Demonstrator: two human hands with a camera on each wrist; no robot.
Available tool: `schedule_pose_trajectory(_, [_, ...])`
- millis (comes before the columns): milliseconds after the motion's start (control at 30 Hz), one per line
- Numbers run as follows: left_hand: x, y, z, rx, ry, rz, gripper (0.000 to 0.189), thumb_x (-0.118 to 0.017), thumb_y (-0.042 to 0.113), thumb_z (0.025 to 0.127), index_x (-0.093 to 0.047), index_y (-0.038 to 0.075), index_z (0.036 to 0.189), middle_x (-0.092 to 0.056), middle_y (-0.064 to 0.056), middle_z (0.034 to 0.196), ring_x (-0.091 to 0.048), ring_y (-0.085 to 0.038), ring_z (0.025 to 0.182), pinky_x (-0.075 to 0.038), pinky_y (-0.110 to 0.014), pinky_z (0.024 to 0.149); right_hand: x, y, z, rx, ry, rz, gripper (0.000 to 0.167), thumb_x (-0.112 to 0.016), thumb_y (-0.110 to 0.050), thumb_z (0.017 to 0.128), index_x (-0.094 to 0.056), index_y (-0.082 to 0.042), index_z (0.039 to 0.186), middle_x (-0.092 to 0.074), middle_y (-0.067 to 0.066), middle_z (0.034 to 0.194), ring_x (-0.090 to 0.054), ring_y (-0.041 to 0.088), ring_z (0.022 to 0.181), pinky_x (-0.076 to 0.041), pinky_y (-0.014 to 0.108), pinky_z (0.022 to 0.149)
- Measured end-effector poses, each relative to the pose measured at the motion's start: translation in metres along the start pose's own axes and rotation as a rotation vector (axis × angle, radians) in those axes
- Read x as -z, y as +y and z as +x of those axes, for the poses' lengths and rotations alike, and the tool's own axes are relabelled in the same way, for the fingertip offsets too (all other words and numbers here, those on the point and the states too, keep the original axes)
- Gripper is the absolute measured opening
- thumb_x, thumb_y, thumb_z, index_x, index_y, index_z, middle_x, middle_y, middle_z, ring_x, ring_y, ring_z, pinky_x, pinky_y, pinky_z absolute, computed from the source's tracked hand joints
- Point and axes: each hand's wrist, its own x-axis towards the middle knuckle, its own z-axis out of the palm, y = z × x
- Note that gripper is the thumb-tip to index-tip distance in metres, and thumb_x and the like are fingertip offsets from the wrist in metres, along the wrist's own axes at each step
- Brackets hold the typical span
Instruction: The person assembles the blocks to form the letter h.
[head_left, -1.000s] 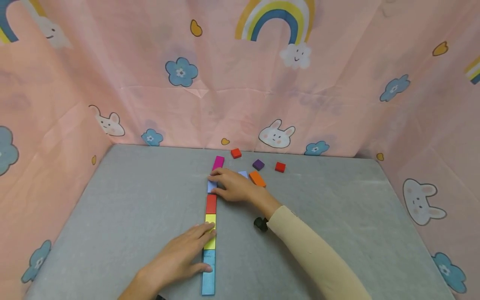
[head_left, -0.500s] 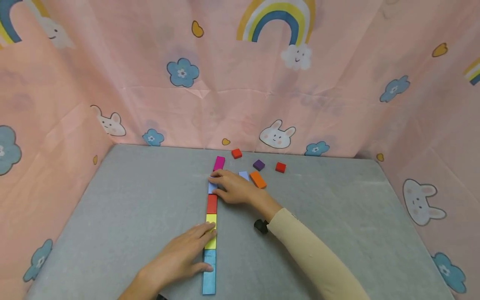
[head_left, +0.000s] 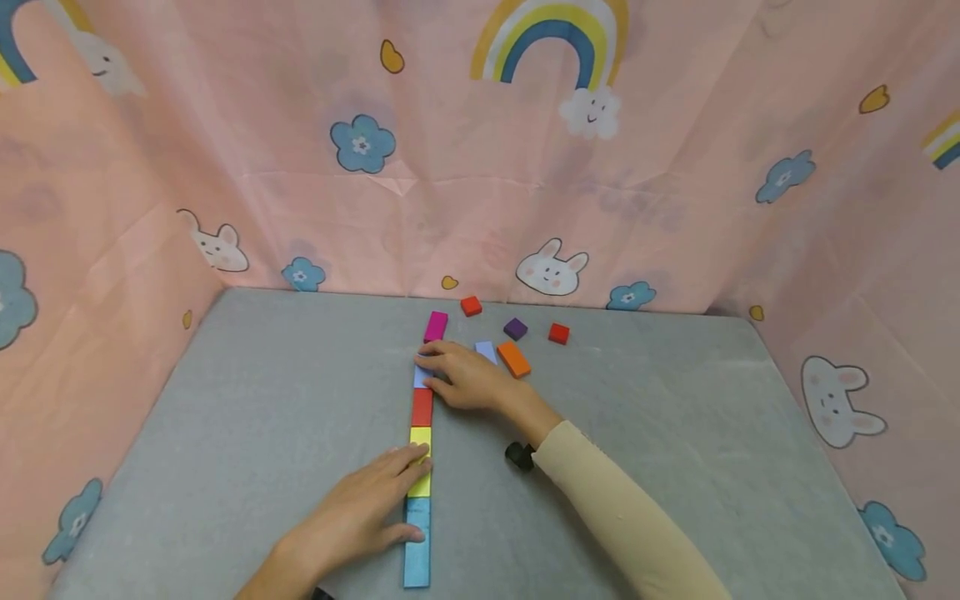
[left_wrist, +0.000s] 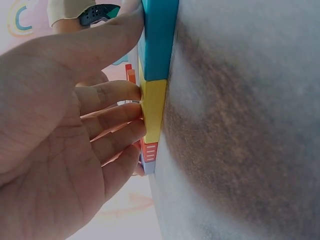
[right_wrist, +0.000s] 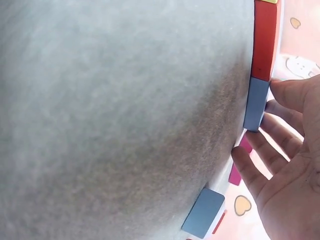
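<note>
A pink patterned cloth (head_left: 675, 167) walls in a grey table (head_left: 247, 417), on which two hands tend a row of blocks (head_left: 422, 433) laid end to end. Lining up and steadying that row seems to be the step in hand; the next move appears to call for a light nudge that straightens the far end without jarring the rest. The left hand (head_left: 363, 504) is open, fingers nearly straight against the row's near half, gripping nothing. The right hand (head_left: 467, 375) is open as well, its digits spread and lightly touching the far part, not wrapped round it.

Flat and smooth, the pieces get shorter away from the person: a long sky-blue block (head_left: 417, 560), a yellow block (left_wrist: 154, 110), a red block (head_left: 422, 407) with pale marks on one side, then a pale-blue block (right_wrist: 256, 104) under the right fingers. Right of the row lies a loose orange block (head_left: 513, 360). A magenta block (head_left: 436, 326) tops the row, slightly askew; whether it touches its neighbour is hidden. Smallest, near the back edge, are a purple block (head_left: 515, 328) and two little red cubes (head_left: 558, 333)
</note>
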Motion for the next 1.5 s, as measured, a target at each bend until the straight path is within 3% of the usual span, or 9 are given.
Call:
schedule_pose_trajectory(767, [-0.002, 0.001, 0.001, 0.007, -0.016, -0.01, 0.082, -0.088, 0.037, 0.086, -0.054, 0.005, 0.153, -0.048, -0.01, 0.166, -0.047, -0.03, 0.153, -0.044, -0.051, 0.124, 0.001, -0.003, -0.002, -0.038, 0.004, 0.018, 0.046, -0.064, -0.026, 0.107, -0.061, -0.01, 0.149, -0.055, 0.007, 0.16, -0.05, 0.026, 0.151, -0.042, 0.044, 0.127])
schedule_pose_trajectory(1100, [0.001, 0.002, 0.002, 0.06, -0.065, -0.046, 0.084, -0.089, 0.038, 0.085, -0.053, 0.007, 0.155, -0.046, -0.009, 0.167, -0.045, -0.03, 0.154, -0.043, -0.053, 0.124, 0.007, 0.007, -0.015, -0.056, 0.118, 0.084, 0.038, -0.068, -0.024, 0.104, -0.069, -0.013, 0.14, -0.066, 0.006, 0.139, -0.062, 0.023, 0.127, -0.054, 0.041, 0.115])
schedule_pose_trajectory(1233, [0.001, 0.003, 0.002, 0.065, -0.07, -0.055, 0.085, -0.089, 0.038, 0.085, -0.053, 0.008, 0.155, -0.046, -0.009, 0.167, -0.045, -0.03, 0.155, -0.044, -0.054, 0.123, 0.008, 0.016, -0.022, -0.073, 0.174, 0.105, 0.04, -0.069, -0.022, 0.104, -0.067, -0.009, 0.141, -0.065, 0.009, 0.14, -0.063, 0.026, 0.129, -0.055, 0.044, 0.115])
schedule_pose_trajectory(1500, [0.0, 0.001, 0.002, 0.042, -0.035, -0.034, 0.084, -0.089, 0.037, 0.085, -0.053, 0.005, 0.154, -0.046, -0.01, 0.167, -0.045, -0.031, 0.155, -0.045, -0.054, 0.123, 0.013, 0.034, -0.037, -0.108, 0.194, -0.031, 0.051, -0.074, -0.021, 0.099, -0.062, -0.003, 0.145, -0.063, 0.014, 0.149, -0.059, 0.032, 0.14, -0.048, 0.049, 0.122])
